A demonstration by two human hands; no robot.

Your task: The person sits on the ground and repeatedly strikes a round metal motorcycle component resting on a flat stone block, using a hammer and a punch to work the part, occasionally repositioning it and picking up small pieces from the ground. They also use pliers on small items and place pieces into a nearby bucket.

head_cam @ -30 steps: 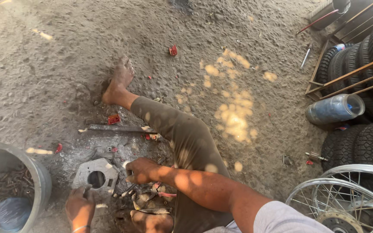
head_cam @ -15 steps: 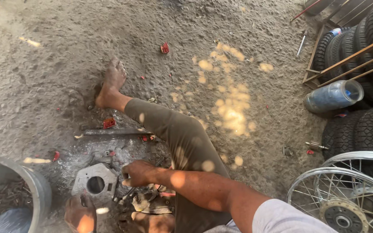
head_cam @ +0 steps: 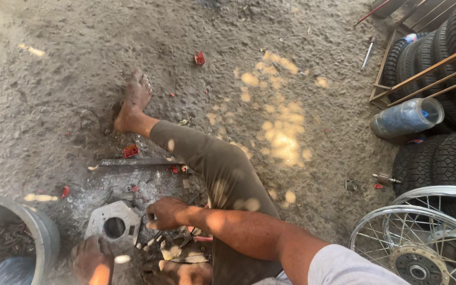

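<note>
A grey metal plate with a round hole lies on the dirt in front of me. My left hand grips its lower edge at the bottom of the view. My right hand reaches across from the right, its fingers curled on the plate's right edge. Whether something small is pinched in those fingers is hidden. Small metal parts and thin tools lie scattered just below my right hand. My bare foot and trousered leg stretch out beyond the plate.
A grey bucket of dark scrap stands at the lower left. A long metal bar lies behind the plate. On the right are stacked tyres, a spoked wheel, a clear plastic jar and a wooden rack.
My right hand has shifted slightly left onto the plate's edge. My left hand stays at the plate's lower edge, and the view has tilted a little.
</note>
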